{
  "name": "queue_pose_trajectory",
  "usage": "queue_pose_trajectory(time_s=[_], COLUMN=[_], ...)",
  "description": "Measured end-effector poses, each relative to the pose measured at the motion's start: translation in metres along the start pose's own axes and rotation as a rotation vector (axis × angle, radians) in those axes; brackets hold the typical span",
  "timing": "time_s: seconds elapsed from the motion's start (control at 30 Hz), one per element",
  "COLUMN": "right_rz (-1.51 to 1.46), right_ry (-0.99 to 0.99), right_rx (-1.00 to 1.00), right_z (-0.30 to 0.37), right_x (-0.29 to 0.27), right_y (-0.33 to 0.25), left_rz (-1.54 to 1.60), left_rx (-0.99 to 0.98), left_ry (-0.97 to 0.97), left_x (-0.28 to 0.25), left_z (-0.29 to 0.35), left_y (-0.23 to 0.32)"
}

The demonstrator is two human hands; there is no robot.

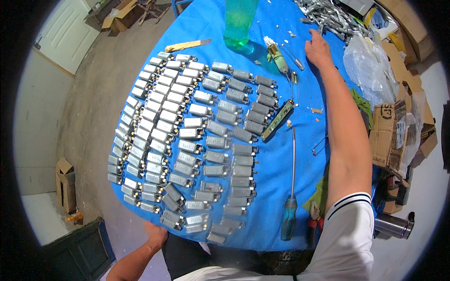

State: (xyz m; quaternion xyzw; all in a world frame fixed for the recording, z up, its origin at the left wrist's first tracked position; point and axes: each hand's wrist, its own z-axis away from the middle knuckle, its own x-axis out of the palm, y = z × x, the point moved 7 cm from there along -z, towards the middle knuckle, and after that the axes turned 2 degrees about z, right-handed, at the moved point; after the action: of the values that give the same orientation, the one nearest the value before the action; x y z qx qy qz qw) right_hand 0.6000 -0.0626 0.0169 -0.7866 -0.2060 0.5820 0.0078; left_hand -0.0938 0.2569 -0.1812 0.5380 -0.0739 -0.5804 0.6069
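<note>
My right hand (318,50) reaches to the far right of the blue-covered table, index finger stretched out and thumb apart. Its fingertips are next to small dark metal pieces (321,30) at the edge of a pile of silver metal parts (330,18); nothing shows clearly in its grasp. At the near left table edge is my left hand (156,232), its fingers mostly hidden. Close by it lie small silver rectangular metal cases (172,218) with dark, brass-tipped ends. Several rows of such cases (161,107) cover the left and middle of the blue cloth (272,187).
A green bottle (240,23) stands at the back, near a yellow-handled cutter (187,45). On the right lie a screwdriver (290,206), pliers (315,220), a dark rectangular bar (278,120) and a pale green tube-like piece (277,56). Plastic bag (368,68) and cardboard (389,126) crowd the right edge.
</note>
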Motion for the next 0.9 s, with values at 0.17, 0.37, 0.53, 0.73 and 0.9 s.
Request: queue_pose_trajectory(time_s=[0.17, 0.37, 0.53, 0.73, 0.9], right_rz=[0.05, -0.122, -0.044, 0.189, 0.222], right_ry=[0.0, 0.038, -0.018, -0.037, -0.143], right_rx=[-0.045, 0.039, 0.02, -0.184, -0.187], right_z=[-0.027, -0.064, -0.086, -0.118, -0.142], right_x=[0.01, 0.026, 0.037, 0.054, 0.068], right_y=[0.0, 0.034, 0.054, 0.047, 0.054], left_rz=[-0.027, -0.049, -0.069, -0.108, -0.129], left_rx=[-0.019, -0.022, -0.042, -0.076, -0.097], left_ry=[-0.021, -0.037, -0.064, -0.111, -0.145], left_x=[0.004, 0.011, 0.023, 0.034, 0.042], left_z=[-0.009, -0.01, -0.007, -0.003, -0.011], left_y=[0.003, 0.006, 0.001, -0.002, 0.001])
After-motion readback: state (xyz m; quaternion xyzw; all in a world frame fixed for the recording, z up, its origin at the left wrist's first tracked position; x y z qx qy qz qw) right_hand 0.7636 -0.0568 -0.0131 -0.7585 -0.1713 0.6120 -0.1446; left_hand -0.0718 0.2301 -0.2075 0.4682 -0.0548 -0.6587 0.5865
